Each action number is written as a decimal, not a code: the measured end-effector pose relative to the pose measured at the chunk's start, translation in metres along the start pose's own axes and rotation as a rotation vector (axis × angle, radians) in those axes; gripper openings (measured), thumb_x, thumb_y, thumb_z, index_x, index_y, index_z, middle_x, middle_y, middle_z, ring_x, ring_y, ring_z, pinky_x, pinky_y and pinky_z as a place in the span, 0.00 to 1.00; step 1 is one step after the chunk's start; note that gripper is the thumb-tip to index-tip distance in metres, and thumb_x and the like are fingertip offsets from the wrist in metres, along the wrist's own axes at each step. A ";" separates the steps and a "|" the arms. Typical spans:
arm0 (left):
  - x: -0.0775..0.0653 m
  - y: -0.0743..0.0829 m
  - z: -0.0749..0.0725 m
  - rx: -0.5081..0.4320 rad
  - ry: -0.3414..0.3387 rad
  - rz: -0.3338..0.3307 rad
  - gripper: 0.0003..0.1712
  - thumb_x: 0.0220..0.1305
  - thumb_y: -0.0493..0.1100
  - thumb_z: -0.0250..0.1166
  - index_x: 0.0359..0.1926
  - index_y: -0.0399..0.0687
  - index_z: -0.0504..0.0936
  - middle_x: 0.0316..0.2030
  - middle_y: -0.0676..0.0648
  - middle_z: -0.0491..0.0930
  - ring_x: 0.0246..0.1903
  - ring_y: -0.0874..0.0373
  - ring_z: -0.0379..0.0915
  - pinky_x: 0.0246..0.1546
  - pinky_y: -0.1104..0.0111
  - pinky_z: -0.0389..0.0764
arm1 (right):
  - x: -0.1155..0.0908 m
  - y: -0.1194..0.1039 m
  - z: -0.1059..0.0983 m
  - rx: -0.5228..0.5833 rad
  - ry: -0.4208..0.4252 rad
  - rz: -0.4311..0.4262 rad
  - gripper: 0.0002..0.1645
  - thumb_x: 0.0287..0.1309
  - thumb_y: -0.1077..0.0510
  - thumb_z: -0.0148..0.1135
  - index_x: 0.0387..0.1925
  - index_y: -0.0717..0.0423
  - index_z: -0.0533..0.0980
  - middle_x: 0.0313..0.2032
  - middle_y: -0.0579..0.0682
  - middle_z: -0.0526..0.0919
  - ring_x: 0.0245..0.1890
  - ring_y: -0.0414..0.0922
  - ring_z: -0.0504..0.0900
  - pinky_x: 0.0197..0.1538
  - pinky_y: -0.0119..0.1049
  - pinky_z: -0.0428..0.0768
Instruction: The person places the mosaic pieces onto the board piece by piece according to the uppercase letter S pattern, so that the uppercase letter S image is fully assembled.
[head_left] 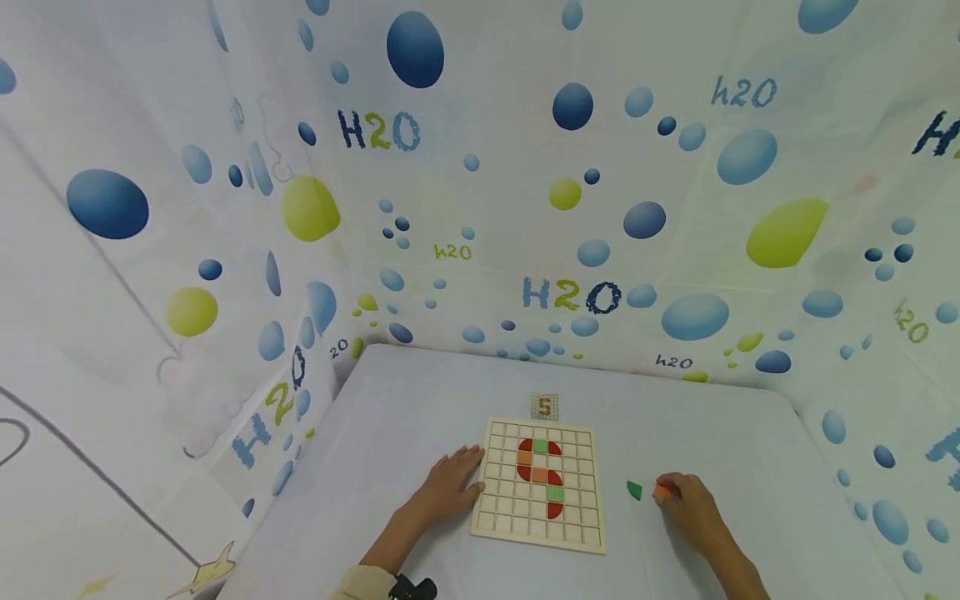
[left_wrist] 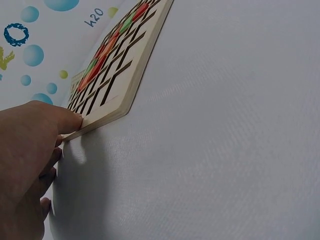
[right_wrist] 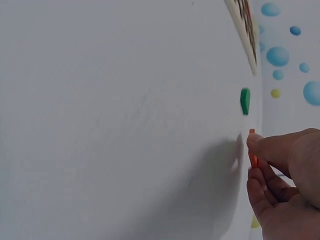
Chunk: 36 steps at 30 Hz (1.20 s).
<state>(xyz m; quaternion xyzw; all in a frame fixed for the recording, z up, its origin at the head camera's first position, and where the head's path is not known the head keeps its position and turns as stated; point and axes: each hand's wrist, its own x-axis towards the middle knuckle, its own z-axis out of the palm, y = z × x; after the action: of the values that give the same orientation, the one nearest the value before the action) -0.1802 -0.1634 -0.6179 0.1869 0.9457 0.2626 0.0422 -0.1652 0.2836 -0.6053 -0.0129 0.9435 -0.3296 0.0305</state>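
A wooden grid board (head_left: 498, 523) lies on the white table, with red, green and orange tiles set in its cells in an S-like shape. My left hand (head_left: 447, 487) rests at the board's left edge, its thumb and fingertips touching the rim; the thumb shows against the corner of the board in the left wrist view. To the right of the board, my right hand (head_left: 692, 508) pinches an orange tile (right_wrist: 253, 159) between thumb and fingers. A loose green quarter-round tile (head_left: 634, 490) lies on the table between the board and my right hand.
Behind the board lies a small pattern card (head_left: 545, 407) showing a brown S on a grid. White curtains (head_left: 510, 208) with blue and green bubbles and H2O lettering enclose the table (head_left: 420, 392) at the back and sides.
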 end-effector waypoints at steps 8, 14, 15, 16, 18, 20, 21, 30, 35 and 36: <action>0.000 0.002 0.000 0.008 -0.007 -0.015 0.35 0.75 0.47 0.62 0.77 0.37 0.67 0.76 0.37 0.69 0.77 0.36 0.61 0.76 0.37 0.60 | 0.001 -0.045 0.022 -0.002 0.031 -0.065 0.17 0.68 0.65 0.66 0.56 0.66 0.79 0.51 0.58 0.81 0.53 0.54 0.82 0.59 0.56 0.82; 0.000 0.002 0.000 0.000 -0.010 -0.011 0.36 0.76 0.47 0.62 0.77 0.37 0.67 0.76 0.37 0.68 0.77 0.36 0.60 0.76 0.36 0.60 | -0.004 -0.084 0.048 0.036 -0.017 -0.092 0.17 0.67 0.65 0.69 0.56 0.59 0.80 0.52 0.51 0.81 0.54 0.48 0.82 0.61 0.51 0.83; 0.000 0.001 -0.001 -0.004 -0.011 -0.009 0.36 0.76 0.47 0.62 0.77 0.37 0.67 0.76 0.37 0.69 0.77 0.36 0.60 0.76 0.36 0.60 | -0.005 -0.090 0.053 0.044 -0.029 -0.094 0.17 0.67 0.64 0.69 0.56 0.57 0.80 0.52 0.49 0.81 0.54 0.47 0.82 0.61 0.50 0.83; 0.000 0.001 -0.001 -0.004 -0.013 -0.011 0.36 0.76 0.47 0.62 0.77 0.37 0.67 0.76 0.37 0.68 0.77 0.36 0.60 0.76 0.36 0.59 | -0.005 -0.095 0.057 0.050 -0.043 -0.100 0.17 0.67 0.64 0.69 0.56 0.56 0.81 0.52 0.48 0.81 0.54 0.46 0.82 0.61 0.50 0.83; 0.001 0.000 -0.001 -0.007 -0.016 -0.010 0.35 0.76 0.47 0.62 0.77 0.37 0.67 0.76 0.37 0.68 0.77 0.36 0.60 0.76 0.36 0.59 | -0.007 -0.105 0.066 0.071 -0.069 -0.120 0.16 0.68 0.62 0.70 0.56 0.53 0.81 0.52 0.46 0.81 0.54 0.44 0.81 0.61 0.49 0.83; 0.001 0.000 0.000 -0.009 -0.020 -0.012 0.36 0.76 0.47 0.62 0.78 0.38 0.67 0.76 0.38 0.68 0.77 0.37 0.60 0.76 0.36 0.59 | -0.007 -0.111 0.075 0.082 -0.090 -0.153 0.14 0.68 0.60 0.70 0.54 0.51 0.81 0.51 0.44 0.81 0.54 0.43 0.80 0.60 0.47 0.83; 0.001 -0.001 0.000 -0.010 -0.022 -0.012 0.36 0.76 0.47 0.62 0.78 0.37 0.67 0.76 0.38 0.68 0.77 0.37 0.60 0.76 0.36 0.59 | -0.007 -0.114 0.078 0.088 -0.102 -0.174 0.12 0.69 0.60 0.70 0.52 0.50 0.81 0.50 0.44 0.81 0.53 0.43 0.79 0.59 0.47 0.83; 0.000 0.000 -0.001 -0.004 -0.016 -0.002 0.36 0.76 0.48 0.62 0.77 0.37 0.67 0.76 0.37 0.68 0.77 0.37 0.60 0.76 0.36 0.60 | -0.008 -0.126 0.101 0.049 -0.131 -0.441 0.08 0.64 0.59 0.73 0.32 0.46 0.81 0.39 0.39 0.77 0.43 0.39 0.74 0.45 0.34 0.81; 0.000 0.000 -0.002 0.001 -0.014 -0.004 0.35 0.76 0.48 0.62 0.78 0.38 0.67 0.76 0.38 0.68 0.77 0.37 0.60 0.75 0.36 0.60 | -0.009 -0.127 0.106 -0.055 -0.138 -0.480 0.06 0.64 0.58 0.74 0.34 0.44 0.83 0.39 0.36 0.78 0.41 0.35 0.71 0.43 0.31 0.80; 0.001 -0.001 -0.002 0.003 -0.015 -0.004 0.36 0.76 0.48 0.62 0.78 0.38 0.67 0.76 0.38 0.68 0.77 0.37 0.60 0.76 0.36 0.60 | -0.009 -0.128 0.105 -0.062 -0.139 -0.476 0.05 0.65 0.58 0.74 0.34 0.44 0.83 0.39 0.35 0.79 0.40 0.35 0.71 0.43 0.31 0.80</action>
<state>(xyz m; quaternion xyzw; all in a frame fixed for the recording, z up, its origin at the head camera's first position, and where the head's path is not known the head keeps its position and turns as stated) -0.1812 -0.1644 -0.6168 0.1871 0.9461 0.2598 0.0496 -0.1486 0.1183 -0.6074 -0.2582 0.9193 -0.2966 0.0166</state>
